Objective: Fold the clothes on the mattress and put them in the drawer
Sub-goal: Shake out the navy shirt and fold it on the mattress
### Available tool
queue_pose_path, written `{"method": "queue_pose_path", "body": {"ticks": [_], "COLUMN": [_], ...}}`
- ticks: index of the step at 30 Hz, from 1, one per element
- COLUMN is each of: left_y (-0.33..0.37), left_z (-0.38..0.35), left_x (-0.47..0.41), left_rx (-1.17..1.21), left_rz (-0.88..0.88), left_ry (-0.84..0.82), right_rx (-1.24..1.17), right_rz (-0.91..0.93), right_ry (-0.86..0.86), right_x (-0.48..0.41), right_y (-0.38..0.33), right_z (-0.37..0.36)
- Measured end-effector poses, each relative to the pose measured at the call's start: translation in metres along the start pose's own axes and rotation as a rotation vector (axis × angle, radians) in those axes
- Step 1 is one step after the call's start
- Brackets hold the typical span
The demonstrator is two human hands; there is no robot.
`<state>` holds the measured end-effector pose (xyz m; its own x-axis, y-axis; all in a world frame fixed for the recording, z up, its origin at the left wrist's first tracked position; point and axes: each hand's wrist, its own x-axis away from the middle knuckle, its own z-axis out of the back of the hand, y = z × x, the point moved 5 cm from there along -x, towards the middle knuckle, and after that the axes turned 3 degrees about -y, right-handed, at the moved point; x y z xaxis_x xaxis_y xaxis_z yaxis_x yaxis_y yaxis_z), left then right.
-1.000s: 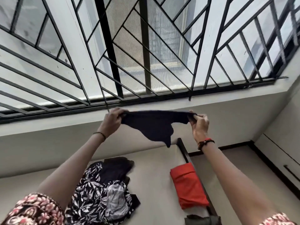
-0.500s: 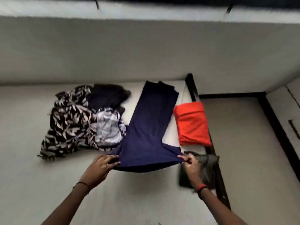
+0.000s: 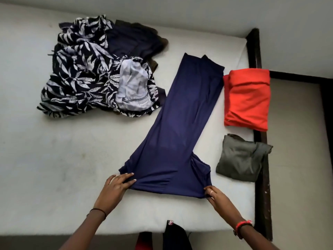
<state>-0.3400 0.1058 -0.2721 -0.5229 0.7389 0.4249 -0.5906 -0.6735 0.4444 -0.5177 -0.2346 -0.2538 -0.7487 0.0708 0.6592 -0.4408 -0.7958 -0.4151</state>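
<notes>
Right hand (image 3: pixel 214 193) pinches the near right waist corner of the navy trousers (image 3: pixel 180 123). Left hand (image 3: pixel 117 184) lies with fairly straight fingers across the near left corner (thumb hidden, so a grip cannot be told). The trousers lie flat on the white mattress (image 3: pixel 45 159), legs stacked. Their long axis runs from the waist at the near edge to the hems far and slightly right. The hems end just beside a folded orange garment (image 3: pixel 246 100). A folded grey-green garment (image 3: pixel 241 159) sits nearer, at the mattress's right edge over the dark bed frame (image 3: pixel 261 177). A heap of leaf-print clothes (image 3: pixel 90 69) lies far left. Bare mattress spreads to the left of the trousers.
</notes>
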Motion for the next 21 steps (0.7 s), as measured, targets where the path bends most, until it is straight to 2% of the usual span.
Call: {"method": "queue_pose_path", "body": {"ticks": [2,5,7,9,12,17,21], "left_y": [-0.001,0.0,-0.002,-0.005,-0.012,-0.021,-0.022], "left_z": [-0.002,-0.004,-0.004,-0.005,-0.005,-0.008,-0.005], "left_x": [0.009,0.024,0.032,0.037,0.034,0.028,0.024], "left_rx": [0.057,0.102,0.14,0.216,0.391,0.661,0.881], "left_rz": [0.053,0.068,0.092,0.156,0.246,0.474,0.626], "left_ry": [-0.074,-0.1,-0.09,0.009,0.111,0.064,0.126], "right_rx": [0.014,0.015,0.032,0.022,0.014,-0.129,-0.229], "right_rz": [-0.024,-0.076,-0.078,-0.06,-0.019,-0.034,0.023], "right_ry": [-0.044,-0.146,-0.209,-0.239,-0.218,-0.125,-0.141], "right_x": [0.003,0.008,0.008,0.004,-0.015,-0.061,-0.113], "right_y": [-0.004,-0.005,-0.007,-0.009,-0.016,-0.035,-0.069], "right_z": [0.002,0.005,0.005,0.013,0.044,0.116,0.159]}}
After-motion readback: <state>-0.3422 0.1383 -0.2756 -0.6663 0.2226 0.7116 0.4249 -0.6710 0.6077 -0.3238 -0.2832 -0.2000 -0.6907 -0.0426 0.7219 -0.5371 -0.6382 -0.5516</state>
